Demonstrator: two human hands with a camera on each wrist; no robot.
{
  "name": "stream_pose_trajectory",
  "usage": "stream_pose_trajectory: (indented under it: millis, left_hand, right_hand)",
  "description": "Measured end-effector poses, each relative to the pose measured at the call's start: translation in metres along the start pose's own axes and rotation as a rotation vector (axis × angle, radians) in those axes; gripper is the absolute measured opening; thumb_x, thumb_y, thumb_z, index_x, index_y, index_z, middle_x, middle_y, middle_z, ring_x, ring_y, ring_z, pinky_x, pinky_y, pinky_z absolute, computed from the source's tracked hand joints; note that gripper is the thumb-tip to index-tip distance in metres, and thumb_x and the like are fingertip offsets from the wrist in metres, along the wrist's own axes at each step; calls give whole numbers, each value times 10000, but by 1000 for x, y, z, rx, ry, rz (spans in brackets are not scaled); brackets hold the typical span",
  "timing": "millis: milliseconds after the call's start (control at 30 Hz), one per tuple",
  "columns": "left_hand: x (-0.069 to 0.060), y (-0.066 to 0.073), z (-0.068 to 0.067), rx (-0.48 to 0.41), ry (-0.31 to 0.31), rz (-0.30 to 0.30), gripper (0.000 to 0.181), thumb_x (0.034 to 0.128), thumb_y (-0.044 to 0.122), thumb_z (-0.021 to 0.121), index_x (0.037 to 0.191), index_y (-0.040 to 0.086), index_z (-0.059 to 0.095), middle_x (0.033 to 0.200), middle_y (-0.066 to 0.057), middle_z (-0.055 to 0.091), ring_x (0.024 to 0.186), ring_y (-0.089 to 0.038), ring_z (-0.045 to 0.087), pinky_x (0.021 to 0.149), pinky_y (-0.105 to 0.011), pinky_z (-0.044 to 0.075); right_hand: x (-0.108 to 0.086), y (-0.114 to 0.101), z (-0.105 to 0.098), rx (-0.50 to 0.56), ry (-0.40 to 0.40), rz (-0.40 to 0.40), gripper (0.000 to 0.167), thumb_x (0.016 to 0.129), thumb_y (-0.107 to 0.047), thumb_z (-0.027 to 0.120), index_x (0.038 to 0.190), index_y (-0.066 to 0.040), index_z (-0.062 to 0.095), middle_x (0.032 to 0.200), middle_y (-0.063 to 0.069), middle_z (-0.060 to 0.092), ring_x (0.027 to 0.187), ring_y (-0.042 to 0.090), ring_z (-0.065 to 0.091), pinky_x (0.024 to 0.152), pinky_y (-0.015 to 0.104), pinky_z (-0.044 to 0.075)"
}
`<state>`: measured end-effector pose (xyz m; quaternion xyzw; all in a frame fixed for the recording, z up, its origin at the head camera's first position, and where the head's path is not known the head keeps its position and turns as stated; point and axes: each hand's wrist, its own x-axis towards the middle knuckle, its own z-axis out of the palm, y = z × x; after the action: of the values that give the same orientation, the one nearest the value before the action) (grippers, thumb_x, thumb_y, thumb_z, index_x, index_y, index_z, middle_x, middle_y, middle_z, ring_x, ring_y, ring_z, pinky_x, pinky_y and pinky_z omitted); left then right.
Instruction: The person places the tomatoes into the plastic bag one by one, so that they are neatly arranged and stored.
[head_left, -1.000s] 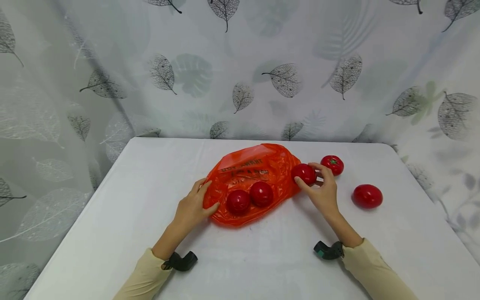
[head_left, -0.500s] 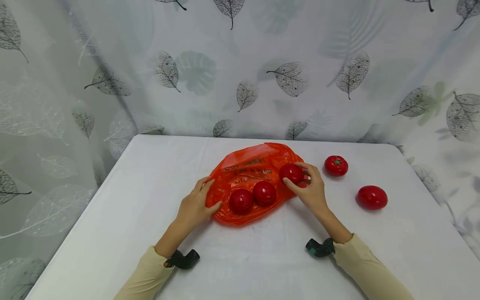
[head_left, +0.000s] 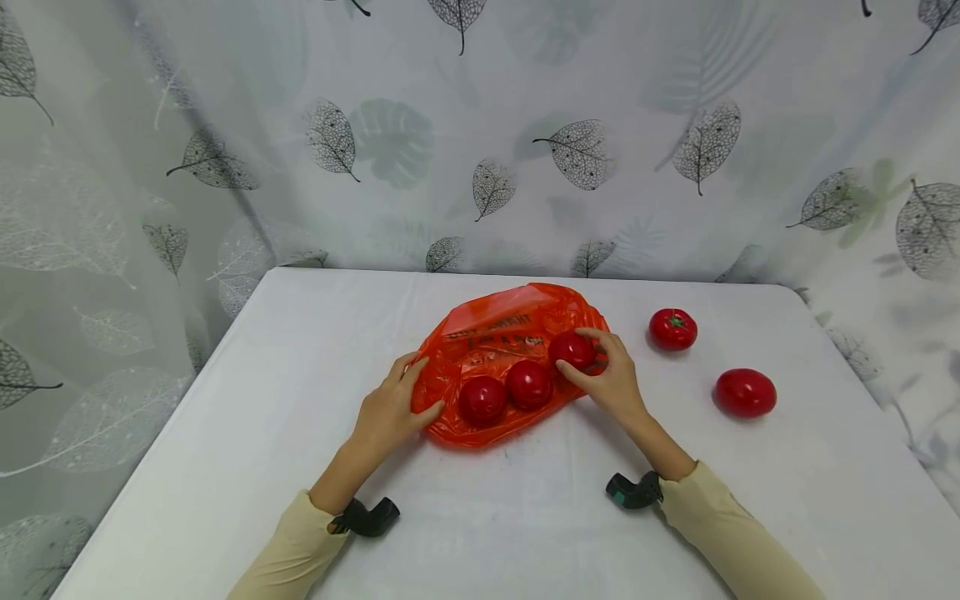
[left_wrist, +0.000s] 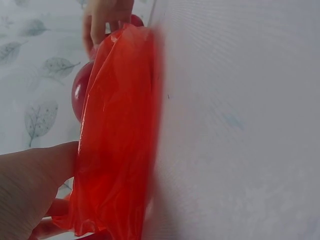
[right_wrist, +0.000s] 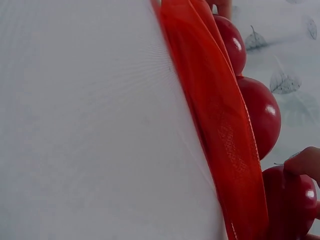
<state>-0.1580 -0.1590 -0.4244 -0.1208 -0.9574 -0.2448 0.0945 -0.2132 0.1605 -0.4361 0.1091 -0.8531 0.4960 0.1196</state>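
An orange-red plastic bag point(head_left: 480, 325) with dark lettering lies on the table, two round red fruits point(head_left: 482, 401) point(head_left: 529, 385) resting on it side by side. My right hand point(head_left: 617, 385) holds a third red fruit point(head_left: 572, 349) between thumb and fingers at the bag's right part, close to the other two. My left hand point(head_left: 384, 414) grips the bag's left edge, thumb in front and fingers behind. In the left wrist view the bag's side point(left_wrist: 117, 125) stands beside that hand point(left_wrist: 30, 185). The right wrist view shows the held fruit point(right_wrist: 289, 202) under the right fingers.
A red tomato with a green stem point(head_left: 672, 330) stands at the table's back right. An oval red fruit point(head_left: 745, 393) lies nearer, to its right. The white table point(head_left: 247, 400) ends against a leaf-patterned curtain point(head_left: 405, 217).
My right hand has carried its fruit leftward from the bag's right edge, toward the two others, and still holds it. My left hand has kept its grip on the bag.
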Motion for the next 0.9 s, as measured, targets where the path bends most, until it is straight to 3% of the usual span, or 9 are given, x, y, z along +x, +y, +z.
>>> stream_pose_trajectory:
  millis: [367, 700, 800, 900]
  left_hand:
    - [0, -3, 2, -3, 25, 22, 667, 813, 270, 776, 1356, -17, 517, 1366, -160, 492, 1103, -338, 624, 788, -493, 578]
    - [0, -1, 0, -9, 6, 12, 684, 813, 270, 778, 1372, -13, 504, 1383, -169, 481, 1127, -351, 611, 800, -503, 573]
    - [0, -1, 1, -4, 15, 20, 670, 813, 261, 777, 1362, -17, 512, 1372, -168, 488, 1117, -353, 617, 792, -505, 575]
    - [0, -1, 1, -1, 16, 22, 666, 815, 261, 774, 1361, -18, 514, 1368, -170, 490, 1110, -356, 620, 790, -508, 575]
  right_hand:
    - [0, 2, 1, 6, -98, -1, 544, 839, -136, 748, 1325, -23, 531, 1332, 216, 487, 1212, 379, 478, 934, 566, 500]
    - [0, 3, 0, 15, -95, 19, 540, 843, -173, 748, 1327, -44, 547, 1349, 193, 482, 1238, 365, 455, 949, 578, 485]
    - [-1, 3, -1, 9, -76, 11, 526, 840, -164, 748, 1312, -35, 557, 1310, 186, 506, 1193, 334, 481, 922, 519, 511]
    - [-2, 4, -3, 0, -47, 5, 486, 839, -158, 749, 1276, -34, 578, 1256, 166, 536, 1130, 292, 519, 864, 389, 526]
